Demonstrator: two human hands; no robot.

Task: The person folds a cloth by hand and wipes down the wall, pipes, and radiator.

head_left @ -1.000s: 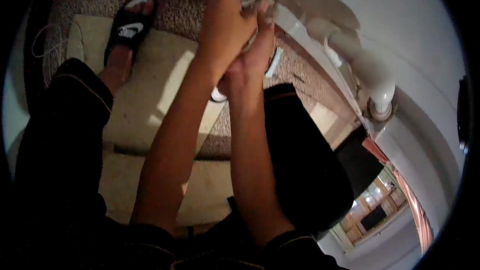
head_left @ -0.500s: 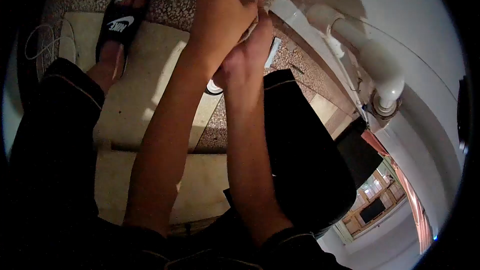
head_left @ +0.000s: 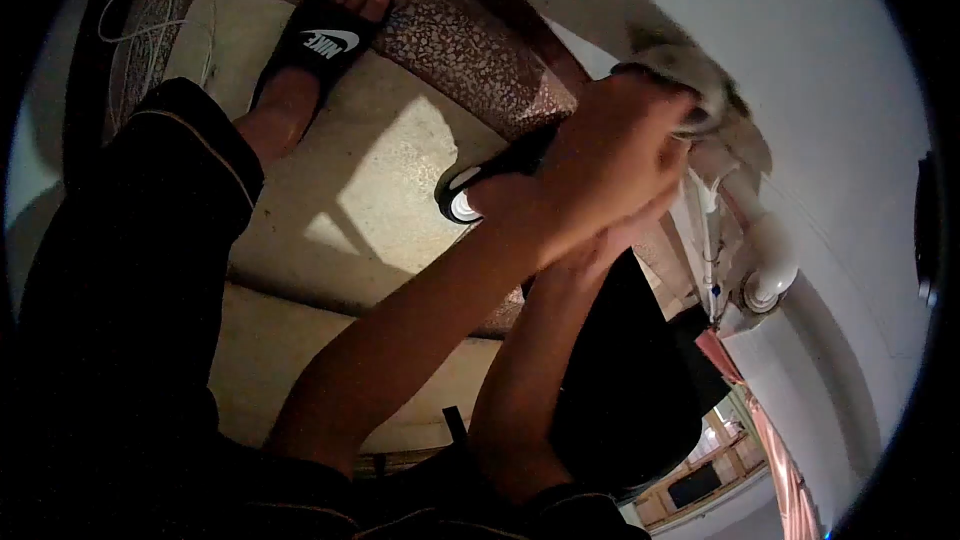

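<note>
A bunched grey-brown cloth point(head_left: 700, 75) sticks out past my left hand point(head_left: 625, 145), whose fingers are wrapped round it; its outer end is smeared by motion. Just below, my right hand point(head_left: 630, 225) is pressed close against the left one with its fingers curled up toward the cloth. The left hand covers much of the right hand's grip. Both forearms reach forward and to the right, close to the white wall pipe point(head_left: 765, 240).
Black slide sandals point(head_left: 325, 40) are on my feet on the stone-tiled floor point(head_left: 390, 200). A loose white cable point(head_left: 150, 25) lies at the far left. The white wall point(head_left: 820, 120) rises on the right, with a pink curtain point(head_left: 770, 430) farther down.
Both hands have moved right and slightly down in view, carrying the cloth from the top middle to beside the wall pipe. The view has turned, shifting the feet and floor rightward.
</note>
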